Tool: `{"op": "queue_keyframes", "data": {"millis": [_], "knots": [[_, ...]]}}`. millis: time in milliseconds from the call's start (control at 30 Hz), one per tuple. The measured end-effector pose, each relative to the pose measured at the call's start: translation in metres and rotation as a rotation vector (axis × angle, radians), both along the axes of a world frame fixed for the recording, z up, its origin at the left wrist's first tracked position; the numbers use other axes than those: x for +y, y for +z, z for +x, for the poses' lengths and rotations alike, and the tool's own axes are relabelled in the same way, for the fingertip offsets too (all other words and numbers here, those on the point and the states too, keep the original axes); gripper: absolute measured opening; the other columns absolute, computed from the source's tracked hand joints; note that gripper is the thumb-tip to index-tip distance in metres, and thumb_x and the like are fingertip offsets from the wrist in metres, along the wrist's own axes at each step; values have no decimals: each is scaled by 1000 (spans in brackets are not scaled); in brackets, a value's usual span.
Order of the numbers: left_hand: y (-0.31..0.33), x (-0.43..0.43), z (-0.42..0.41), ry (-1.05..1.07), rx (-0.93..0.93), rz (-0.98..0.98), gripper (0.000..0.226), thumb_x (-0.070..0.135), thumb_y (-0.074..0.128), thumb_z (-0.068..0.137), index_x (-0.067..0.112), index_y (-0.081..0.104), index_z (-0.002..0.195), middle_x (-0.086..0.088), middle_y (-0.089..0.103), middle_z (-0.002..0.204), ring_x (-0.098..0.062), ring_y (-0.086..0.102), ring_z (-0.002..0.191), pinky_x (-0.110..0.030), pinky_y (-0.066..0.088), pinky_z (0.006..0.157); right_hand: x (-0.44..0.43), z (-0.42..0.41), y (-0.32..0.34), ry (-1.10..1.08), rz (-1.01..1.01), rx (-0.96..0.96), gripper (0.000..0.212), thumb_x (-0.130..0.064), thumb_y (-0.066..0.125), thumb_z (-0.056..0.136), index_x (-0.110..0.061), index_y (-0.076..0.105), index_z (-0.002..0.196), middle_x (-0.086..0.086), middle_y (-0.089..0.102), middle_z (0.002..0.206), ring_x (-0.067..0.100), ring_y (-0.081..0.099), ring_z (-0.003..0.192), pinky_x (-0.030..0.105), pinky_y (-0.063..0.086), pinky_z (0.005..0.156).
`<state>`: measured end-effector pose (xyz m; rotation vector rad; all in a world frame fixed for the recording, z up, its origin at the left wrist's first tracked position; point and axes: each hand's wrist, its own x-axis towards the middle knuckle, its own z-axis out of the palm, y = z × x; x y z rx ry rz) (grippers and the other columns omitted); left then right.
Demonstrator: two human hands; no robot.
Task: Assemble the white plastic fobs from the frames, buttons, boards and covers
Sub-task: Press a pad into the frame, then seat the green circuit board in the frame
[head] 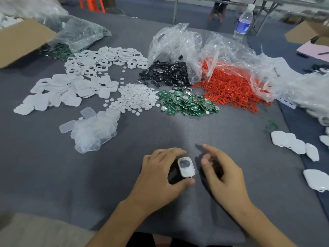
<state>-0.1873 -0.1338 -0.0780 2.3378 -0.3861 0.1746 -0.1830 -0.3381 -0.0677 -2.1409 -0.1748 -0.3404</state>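
My left hand (pixel 158 177) grips a black block (pixel 175 174) on the grey table, and a white fob frame (pixel 186 167) sits on top of the block between my thumb and fingers. My right hand (pixel 222 172) hovers just right of it, blurred, fingers loosely curled and holding nothing I can see. Farther back lie piles of white frames (pixel 105 58), white covers (pixel 65 90), round white buttons (pixel 137 98), green boards (pixel 188 103) and clear covers (pixel 94 129).
Black discs (pixel 167 73) and red rings (pixel 231 88) spill from clear bags (pixel 178 43). Finished white fobs (pixel 295 144) lie at the right edge. A cardboard box (pixel 21 41) stands back left, a water bottle (pixel 243 24) back right. Grey mat (pixel 178 129) shows in front of me.
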Motion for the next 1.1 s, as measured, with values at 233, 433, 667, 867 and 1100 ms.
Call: {"op": "queue_keyframes", "data": {"millis": [233, 433, 667, 867, 1100], "knots": [[18, -13, 68, 215, 37, -256, 22, 15, 70, 94, 18, 69, 116, 8, 69, 108, 0, 63, 92, -5, 44, 83, 31, 83, 6, -64, -86, 95, 27, -11, 71, 87, -25, 74, 110, -9, 71, 94, 6, 64, 83, 17, 49, 81], [18, -30, 151, 344, -2, 11, 35, 8, 53, 102, 6, 58, 137, -13, 57, 132, -27, 48, 125, -30, 36, 104, 67, 158, 0, -88, -320, 101, 33, -29, 62, 95, -12, 66, 124, 5, 61, 113, 24, 60, 100, 26, 43, 81], [-1, -26, 178, 374, -118, 111, 26, 15, 54, 104, 8, 65, 126, -10, 57, 128, -28, 49, 119, -42, 45, 101, 72, 175, -13, -182, -326, 43, 23, -43, 55, 98, -30, 66, 115, -13, 48, 103, 14, 58, 84, 31, 41, 65], [0, -25, 175, 381, -186, -7, 19, 11, 61, 100, 11, 70, 116, -5, 65, 118, -24, 51, 112, -38, 44, 100, 72, 170, -10, -153, -325, 41, 20, -40, 54, 99, -28, 63, 113, -12, 49, 110, 16, 60, 86, 36, 49, 69], [13, -18, 158, 317, -155, -370, 22, 6, 69, 94, 20, 67, 111, 8, 67, 98, -6, 64, 95, -24, 54, 86, 67, 157, -4, -28, -152, -10, 19, -25, 65, 93, -16, 63, 110, -4, 51, 108, 13, 55, 94, 35, 50, 82]]}}
